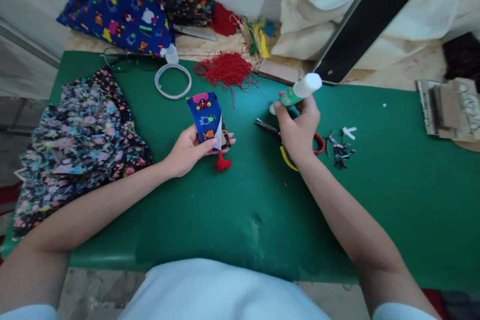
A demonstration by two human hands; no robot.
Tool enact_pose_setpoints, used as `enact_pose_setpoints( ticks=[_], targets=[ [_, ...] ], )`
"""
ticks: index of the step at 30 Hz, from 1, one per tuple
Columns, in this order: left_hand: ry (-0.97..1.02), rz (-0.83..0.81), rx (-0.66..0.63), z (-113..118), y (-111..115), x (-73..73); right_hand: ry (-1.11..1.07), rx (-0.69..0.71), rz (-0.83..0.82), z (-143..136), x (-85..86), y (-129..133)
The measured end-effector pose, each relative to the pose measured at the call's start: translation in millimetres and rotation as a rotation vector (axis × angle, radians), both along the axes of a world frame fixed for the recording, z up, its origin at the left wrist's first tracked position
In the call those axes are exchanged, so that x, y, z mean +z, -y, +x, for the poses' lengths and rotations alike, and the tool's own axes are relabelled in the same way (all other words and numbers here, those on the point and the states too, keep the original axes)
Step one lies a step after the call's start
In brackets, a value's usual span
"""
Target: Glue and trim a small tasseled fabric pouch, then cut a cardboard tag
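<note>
My left hand [187,151] grips a small piece of blue cartoon-print fabric [205,119], its thumb pressed on the front near the bottom. Behind it a darker patterned piece shows at the right edge, and a red tassel [223,162] hangs below. In my right hand [300,127] is a glue stick [301,89] with a green label and white ends, tilted up to the right. Partly under the right hand lie scissors [285,157] with one yellow and one red handle, blades pointing left. Dark fabric scraps [340,152] lie just right of them.
Floral fabric [82,135] spreads over the green table's [225,220] left side. Toward the back are a roll of tape [173,81], red threads [227,70], a blue printed cloth [116,15] and a leaning black-screened device [369,25]. Cardboard pieces [450,110] stand at the right.
</note>
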State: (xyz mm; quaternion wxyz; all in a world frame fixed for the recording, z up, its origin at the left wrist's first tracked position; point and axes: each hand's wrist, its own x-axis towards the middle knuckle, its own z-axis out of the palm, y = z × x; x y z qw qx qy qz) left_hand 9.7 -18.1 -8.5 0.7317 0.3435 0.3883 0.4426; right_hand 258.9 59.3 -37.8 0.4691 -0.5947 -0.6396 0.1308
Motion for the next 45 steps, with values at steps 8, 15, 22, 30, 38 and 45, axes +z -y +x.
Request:
enact_pose_setpoints(
  ticks=[8, 15, 22, 30, 38, 45],
  targets=[
    [-0.250, 0.128, 0.227, -1.4, 1.4, -2.3, 0.244, 0.434, 0.376, -24.5, 26.9, 43.4],
    [-0.346, 0.154, 0.254, -2.7, 1.7, -1.1, 0.195, 0.478, 0.296, -31.3, 21.3, 60.9],
    [-0.377, 0.174, 0.222, -2.0, 5.2, 0.6, 0.245, 0.479, 0.471, -34.5, 18.2, 57.2],
    [-0.428, 0.209, 0.181, -2.9, 5.5, 1.8, 0.285, 0.561, 0.554, -30.0, 20.3, 55.0],
    [-0.584, 0.272, 0.227, -6.0, 4.6, -1.6, 0.482, 0.616, 0.699, -29.5, 24.9, 58.2],
    [-0.556, 0.270, 0.179, -7.6, 3.4, -4.3, 0.566, 0.684, 0.708, -36.3, 22.7, 69.1]
  ],
)
